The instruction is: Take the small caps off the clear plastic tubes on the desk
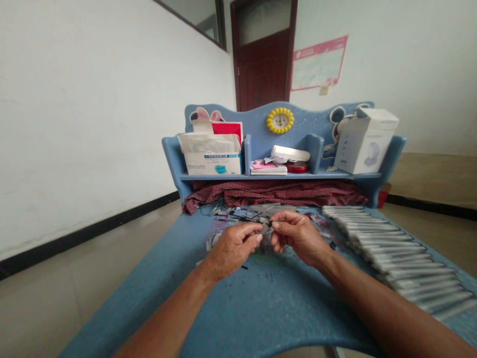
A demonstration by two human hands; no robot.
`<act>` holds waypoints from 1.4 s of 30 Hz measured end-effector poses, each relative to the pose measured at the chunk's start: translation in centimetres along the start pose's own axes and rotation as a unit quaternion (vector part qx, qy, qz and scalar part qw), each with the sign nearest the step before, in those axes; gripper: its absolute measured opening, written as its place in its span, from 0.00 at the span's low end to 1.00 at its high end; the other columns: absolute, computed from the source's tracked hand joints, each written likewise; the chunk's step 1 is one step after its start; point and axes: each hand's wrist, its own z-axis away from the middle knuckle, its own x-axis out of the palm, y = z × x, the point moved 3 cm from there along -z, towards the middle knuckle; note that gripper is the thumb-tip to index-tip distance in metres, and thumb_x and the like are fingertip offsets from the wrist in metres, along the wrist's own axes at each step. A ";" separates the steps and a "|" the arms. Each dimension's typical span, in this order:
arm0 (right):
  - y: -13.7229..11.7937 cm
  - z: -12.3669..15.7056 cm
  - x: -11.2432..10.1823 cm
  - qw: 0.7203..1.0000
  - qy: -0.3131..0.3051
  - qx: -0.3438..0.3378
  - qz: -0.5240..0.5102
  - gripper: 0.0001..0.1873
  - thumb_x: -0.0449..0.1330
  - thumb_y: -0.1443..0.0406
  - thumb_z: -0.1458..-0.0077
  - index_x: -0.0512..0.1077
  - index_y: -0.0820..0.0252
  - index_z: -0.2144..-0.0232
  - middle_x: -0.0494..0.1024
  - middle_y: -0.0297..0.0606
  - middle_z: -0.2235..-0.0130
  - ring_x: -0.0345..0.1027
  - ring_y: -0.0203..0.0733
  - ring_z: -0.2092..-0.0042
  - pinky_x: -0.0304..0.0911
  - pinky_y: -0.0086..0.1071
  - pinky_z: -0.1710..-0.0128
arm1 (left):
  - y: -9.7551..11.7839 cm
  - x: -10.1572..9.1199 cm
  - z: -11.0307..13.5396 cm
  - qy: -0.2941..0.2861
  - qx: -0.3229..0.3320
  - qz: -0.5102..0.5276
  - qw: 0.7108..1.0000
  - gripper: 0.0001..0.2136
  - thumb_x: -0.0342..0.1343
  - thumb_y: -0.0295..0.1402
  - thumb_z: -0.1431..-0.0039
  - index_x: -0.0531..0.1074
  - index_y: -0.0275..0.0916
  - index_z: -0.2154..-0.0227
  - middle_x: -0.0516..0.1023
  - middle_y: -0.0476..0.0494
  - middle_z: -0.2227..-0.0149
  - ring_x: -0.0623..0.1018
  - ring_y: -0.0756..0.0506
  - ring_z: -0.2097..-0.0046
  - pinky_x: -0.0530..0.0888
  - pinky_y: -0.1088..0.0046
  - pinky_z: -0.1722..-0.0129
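Well beyond both hands (231, 244) (297, 234): blurry-lettered box (203, 164)

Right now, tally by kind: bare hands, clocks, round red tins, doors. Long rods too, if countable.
Hands: 2, left hand and right hand
Clock: 1
Red tin: 1
Door: 1
Total: 5, without the rods, too blurred to count

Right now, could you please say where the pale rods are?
In the head view, the pale rods lie at right on the blue desk, beside the right forearm.
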 end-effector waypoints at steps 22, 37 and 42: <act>-0.3 -0.3 -0.1 0.991 -0.039 -0.011 0.131 0.11 0.60 0.60 0.56 0.66 0.62 0.73 0.72 0.30 0.83 0.62 0.30 0.84 0.60 0.23 0.82 | 0.1 0.1 0.0 -0.094 -0.126 0.162 0.974 0.12 0.51 0.37 0.51 0.69 0.33 0.67 0.70 0.50 0.79 0.67 0.54 0.80 0.61 0.80 0.82; -0.2 -0.1 -1.0 0.959 -0.115 0.007 0.257 0.16 0.58 0.55 0.55 0.68 0.64 0.77 0.70 0.31 0.82 0.62 0.29 0.82 0.59 0.23 0.80 | 0.2 0.0 0.1 -0.125 -0.120 0.080 0.982 0.11 0.51 0.36 0.52 0.70 0.34 0.68 0.69 0.52 0.80 0.68 0.54 0.79 0.63 0.80 0.81; -0.3 0.1 -0.8 0.946 -0.133 0.029 0.294 0.21 0.55 0.51 0.53 0.65 0.64 0.83 0.69 0.31 0.84 0.61 0.29 0.83 0.57 0.22 0.83 | 0.5 0.0 0.1 -0.129 -0.089 0.068 0.985 0.10 0.53 0.35 0.54 0.72 0.34 0.71 0.67 0.53 0.82 0.66 0.54 0.80 0.64 0.79 0.80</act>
